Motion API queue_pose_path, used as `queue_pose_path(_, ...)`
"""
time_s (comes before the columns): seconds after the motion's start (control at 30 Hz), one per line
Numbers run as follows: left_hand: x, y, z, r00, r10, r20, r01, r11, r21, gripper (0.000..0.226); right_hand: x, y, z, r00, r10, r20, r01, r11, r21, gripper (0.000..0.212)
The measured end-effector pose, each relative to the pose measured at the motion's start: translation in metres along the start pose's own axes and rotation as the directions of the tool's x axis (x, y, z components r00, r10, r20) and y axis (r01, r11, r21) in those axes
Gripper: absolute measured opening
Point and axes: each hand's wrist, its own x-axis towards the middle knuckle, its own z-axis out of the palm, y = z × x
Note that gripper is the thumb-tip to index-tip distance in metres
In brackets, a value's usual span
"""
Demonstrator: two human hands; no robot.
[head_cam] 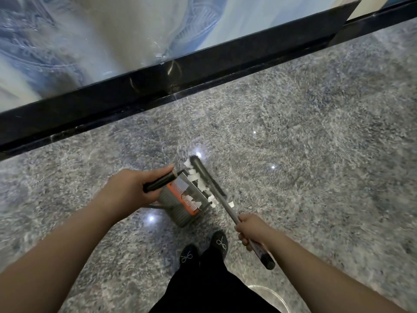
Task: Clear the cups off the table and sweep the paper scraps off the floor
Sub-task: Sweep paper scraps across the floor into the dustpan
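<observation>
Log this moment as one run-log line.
step: sweeping | left hand: grips dustpan handle | right hand: grips broom handle | paper scraps: at dustpan mouth | cups: none visible

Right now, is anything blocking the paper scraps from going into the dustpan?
Nothing visible. The scraps lie at the dustpan mouth, some already inside, with the broom right behind them.

Your table (158,77) runs off the top and left edges, its top blurred; the broom (204,177) hides some paper scraps (198,179).
</observation>
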Motion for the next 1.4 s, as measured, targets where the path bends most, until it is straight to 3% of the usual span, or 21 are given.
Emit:
queue_pose_path(0.23, -0.004, 0.007, 0.0, 1.0, -0.013, -0.002, 0.013, 1.0, 0.013, 0.069, -0.013, -0.005, 0.01, 0.991, -0.04, 0.127, 0.049, 0.996, -0.07, 0.011)
queue_pose_path(0.4, -0.007, 0.009, -0.004, 1.0, -0.023, -0.013, 0.023, 1.0, -0.001, 0.065, -0.036, -0.011, -0.001, 0.994, -0.029, 0.102, 0.031, 0.999, -0.019, 0.039)
queue_pose_path(0.6, -0.033, -0.021, -0.005, 0.996, -0.037, -0.086, 0.034, 0.999, -0.033, 0.081, -0.065, -0.021, -0.012, 0.994, -0.065, 0.093, 0.057, 0.995, 0.085, 0.034)
queue_pose_path(0.73, -0.051, -0.037, -0.006, 0.987, -0.079, -0.137, 0.077, 0.997, -0.019, 0.078, -0.064, -0.033, -0.023, 0.993, -0.103, 0.051, 0.099, 0.992, 0.082, 0.028)
queue_pose_path(0.87, -0.06, -0.045, -0.009, 0.977, -0.134, -0.164, 0.127, 0.99, -0.053, 0.077, -0.046, -0.061, -0.027, 0.988, -0.154, -0.019, 0.154, 0.988, -0.004, 0.029)
queue_pose_path(1.0, -0.058, -0.053, -0.009, 0.969, -0.164, -0.187, 0.159, 0.986, -0.041, 0.094, -0.011, -0.097, -0.025, 0.977, -0.207, -0.051, 0.19, 0.954, -0.23, 0.029)
queue_pose_path(1.13, -0.056, -0.055, -0.009, 0.965, -0.203, -0.169, 0.198, 0.979, -0.042, 0.074, 0.035, -0.128, -0.016, 0.976, -0.211, -0.05, 0.164, 0.866, -0.472, 0.023)
queue_pose_path(1.4, -0.066, -0.067, 0.003, 0.954, -0.197, -0.225, 0.19, 0.98, -0.05, 0.078, 0.051, -0.102, 0.035, 0.992, -0.124, 0.024, 0.119, 0.849, -0.515, 0.026)
